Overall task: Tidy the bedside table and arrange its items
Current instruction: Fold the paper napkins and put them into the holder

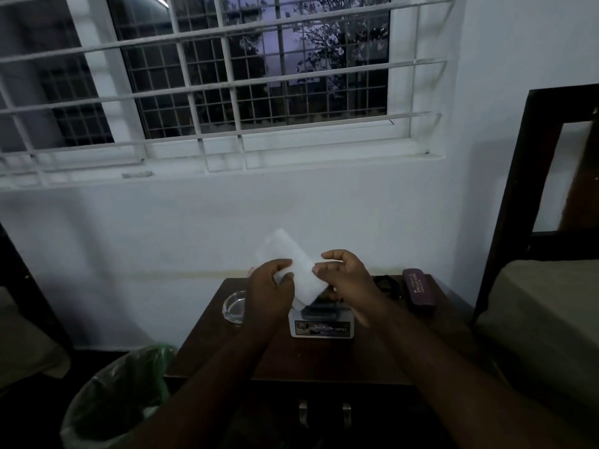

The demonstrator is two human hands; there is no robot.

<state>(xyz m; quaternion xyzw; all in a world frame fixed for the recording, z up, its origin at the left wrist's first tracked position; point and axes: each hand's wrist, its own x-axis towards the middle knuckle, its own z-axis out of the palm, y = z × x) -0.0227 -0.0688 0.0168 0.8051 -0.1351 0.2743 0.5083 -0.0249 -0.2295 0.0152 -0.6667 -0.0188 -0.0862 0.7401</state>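
Observation:
A white folded tissue (293, 264) is held up above the dark wooden bedside table (324, 358). My left hand (270, 285) grips its lower left edge. My right hand (343, 275) pinches its right edge with thumb and fingertips. Below the hands sits a white tissue box (321, 327) with a dark opening on top. A glass ashtray (234, 307) stands at the table's left. A maroon case (418, 290) lies at the right, with a dark object (385, 285) beside it.
A bin lined with a green bag (120, 393) stands left of the table. A bed with a dark frame (534, 286) is at the right. The white wall and a barred window (227, 85) are behind. Two metal handles (324, 413) show on the table's front.

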